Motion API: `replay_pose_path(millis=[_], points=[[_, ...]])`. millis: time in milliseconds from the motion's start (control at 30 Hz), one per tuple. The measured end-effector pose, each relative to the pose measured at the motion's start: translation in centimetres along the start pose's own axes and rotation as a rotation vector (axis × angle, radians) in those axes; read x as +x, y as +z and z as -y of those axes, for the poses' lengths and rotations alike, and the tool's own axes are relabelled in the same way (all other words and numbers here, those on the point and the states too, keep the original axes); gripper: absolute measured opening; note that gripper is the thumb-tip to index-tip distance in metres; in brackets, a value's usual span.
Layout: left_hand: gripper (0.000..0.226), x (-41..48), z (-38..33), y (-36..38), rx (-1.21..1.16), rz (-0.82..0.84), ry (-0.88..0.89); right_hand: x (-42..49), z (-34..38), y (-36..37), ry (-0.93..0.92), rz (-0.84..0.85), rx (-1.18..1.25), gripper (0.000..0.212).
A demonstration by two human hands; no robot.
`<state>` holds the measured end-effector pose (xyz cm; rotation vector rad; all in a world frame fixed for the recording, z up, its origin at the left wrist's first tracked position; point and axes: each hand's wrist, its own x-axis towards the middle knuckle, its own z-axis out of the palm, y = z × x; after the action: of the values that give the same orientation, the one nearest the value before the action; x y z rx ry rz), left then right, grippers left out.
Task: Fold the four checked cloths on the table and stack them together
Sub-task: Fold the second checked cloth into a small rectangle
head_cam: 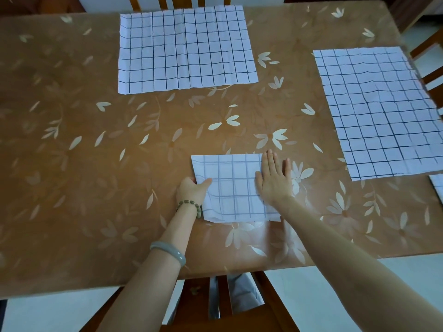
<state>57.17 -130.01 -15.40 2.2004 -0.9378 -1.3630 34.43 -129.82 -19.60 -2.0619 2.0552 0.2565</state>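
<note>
No readable lettering, label, brand, number or sign anywhere. Only dark grid lines on the folded cloth (pixel 232 188), on the far cloth (pixel 187 46) and on the right cloth (pixel 378 111); only a pale flower-and-leaf print on the tabletop (pixel 72 164).

The worktop (pixel 72 164) has a shiny brown cover with pale flowers and leaves. One wooden chair (pixel 178 1) stands at its far side, a second chair (pixel 275 298) at the near side. The floor (pixel 48 312) is pale.
</note>
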Motion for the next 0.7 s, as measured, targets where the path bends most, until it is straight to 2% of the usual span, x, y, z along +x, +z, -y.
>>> replay_pose_path(millis=[33,100,200,333,400,467,600,700], points=[[0.013,-0.1,0.0,0.1,-0.011,0.027,0.006,0.1,0.0,-0.2,-0.003,0.017,-0.006,0.076],[0.009,-0.4,-0.2,0.1,-0.017,0.053,0.027,0.1,0.0,-0.6,0.008,-0.003,-0.019,0.075],[0.005,-0.8,-0.2,-0.5,-0.03,0.089,0.049,-0.3,0.9,-1.3,0.026,-0.151,-0.018,0.062],[0.006,-0.9,1.1,-2.2,-0.002,0.128,0.056,-1.5,4.8,-1.9,-0.12,-0.222,0.215,0.059],[0.005,-1.0,2.3,-3.5,0.039,0.125,0.059,-2.8,7.2,-1.9,-0.154,-0.08,0.401,0.052],[0.003,-1.1,3.6,-4.5,0.098,0.127,0.063,-3.4,8.9,-2.0,-0.164,0.09,0.464,0.052],[0.006,-1.6,4.6,-5.2,0.132,0.114,0.082,-1.6,9.7,-3.3,-0.159,0.354,0.391,0.087],[0.006,-1.5,4.8,-4.9,0.116,0.107,0.092,-0.8,9.6,-3.8,-0.182,0.444,0.319,0.104]])
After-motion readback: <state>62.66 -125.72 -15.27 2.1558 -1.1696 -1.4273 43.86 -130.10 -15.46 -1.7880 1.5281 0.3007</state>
